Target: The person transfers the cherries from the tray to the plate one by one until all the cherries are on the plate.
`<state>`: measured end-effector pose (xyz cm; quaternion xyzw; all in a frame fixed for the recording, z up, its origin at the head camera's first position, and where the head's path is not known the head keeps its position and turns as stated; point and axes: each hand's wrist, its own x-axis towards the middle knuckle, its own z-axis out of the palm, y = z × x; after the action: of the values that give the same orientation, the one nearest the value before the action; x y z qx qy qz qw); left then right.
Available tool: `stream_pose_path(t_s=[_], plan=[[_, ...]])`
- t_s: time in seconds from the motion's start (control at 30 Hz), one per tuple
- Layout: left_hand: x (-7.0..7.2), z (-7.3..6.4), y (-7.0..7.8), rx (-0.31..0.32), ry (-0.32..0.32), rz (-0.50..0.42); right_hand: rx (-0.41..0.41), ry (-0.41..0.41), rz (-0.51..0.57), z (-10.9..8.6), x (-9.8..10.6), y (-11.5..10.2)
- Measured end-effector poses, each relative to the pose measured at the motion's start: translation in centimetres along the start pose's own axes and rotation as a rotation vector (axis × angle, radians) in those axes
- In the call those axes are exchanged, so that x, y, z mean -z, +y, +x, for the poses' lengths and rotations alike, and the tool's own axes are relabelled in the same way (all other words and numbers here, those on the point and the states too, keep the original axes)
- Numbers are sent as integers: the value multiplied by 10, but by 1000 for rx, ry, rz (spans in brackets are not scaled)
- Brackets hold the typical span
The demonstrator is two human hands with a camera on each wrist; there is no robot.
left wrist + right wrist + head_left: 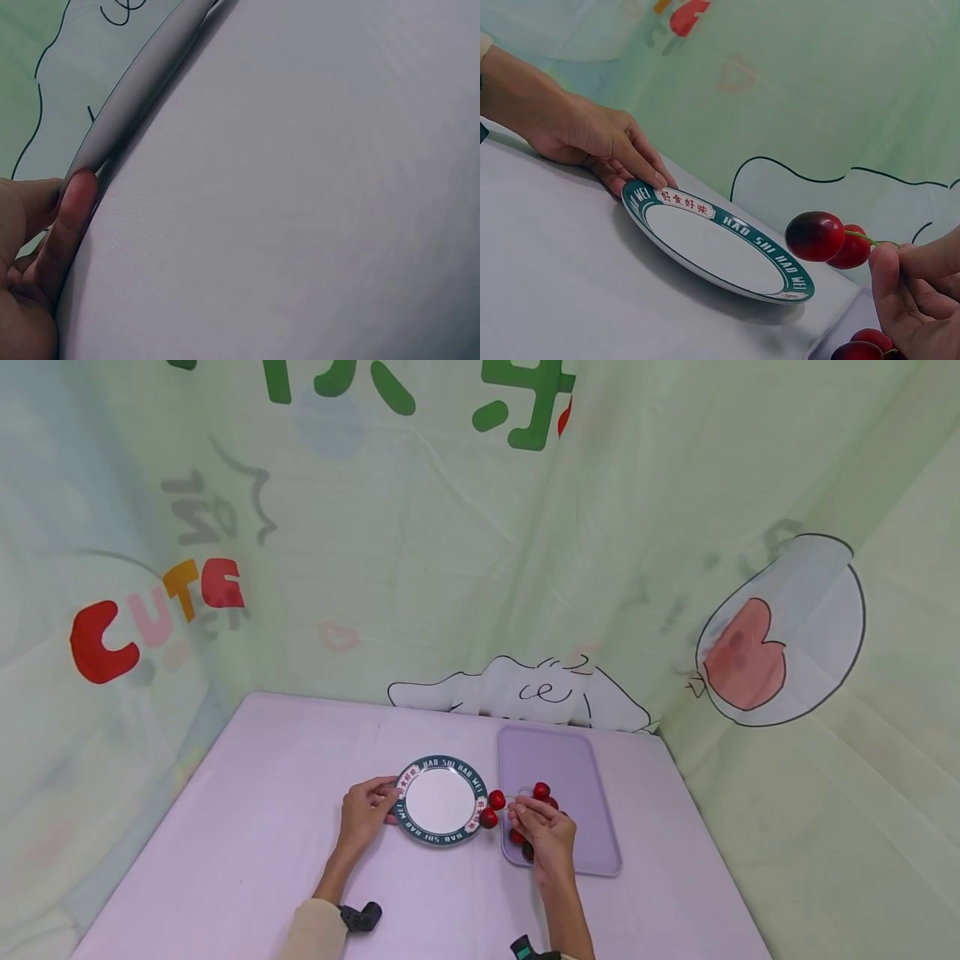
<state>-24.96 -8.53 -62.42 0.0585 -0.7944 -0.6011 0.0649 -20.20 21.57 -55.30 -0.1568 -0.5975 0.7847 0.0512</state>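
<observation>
A round plate (441,802) with a white middle and a green lettered rim lies over the table, left of a purple tray. My left hand (365,810) grips its left edge, thumb on top and fingertips under the rim; the left wrist view shows the plate's edge (139,90) between them. My right hand (546,835) pinches the green stems of two red cherries (815,236) between thumb and fingertips. These cherries hang at the plate's right rim, close over it in the head view. The right wrist view shows a shadow beneath the plate.
The purple tray (551,752) stands on the right of the white table (300,760). Several more cherries (542,791) lie in it, partly hidden by my right hand. A printed cloth curtain (420,568) rises behind and on both sides of the table.
</observation>
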Motion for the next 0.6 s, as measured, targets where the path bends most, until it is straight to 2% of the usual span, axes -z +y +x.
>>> stream_pose_path(t_s=[0.27, 0.6], plan=[[1, 0, 0, -8, 3, 0, 19, -13, 1, -2, -9, 3], [2, -2, 3, -6, 4, 6, -12, -25, -50, -8, -18, 8]])
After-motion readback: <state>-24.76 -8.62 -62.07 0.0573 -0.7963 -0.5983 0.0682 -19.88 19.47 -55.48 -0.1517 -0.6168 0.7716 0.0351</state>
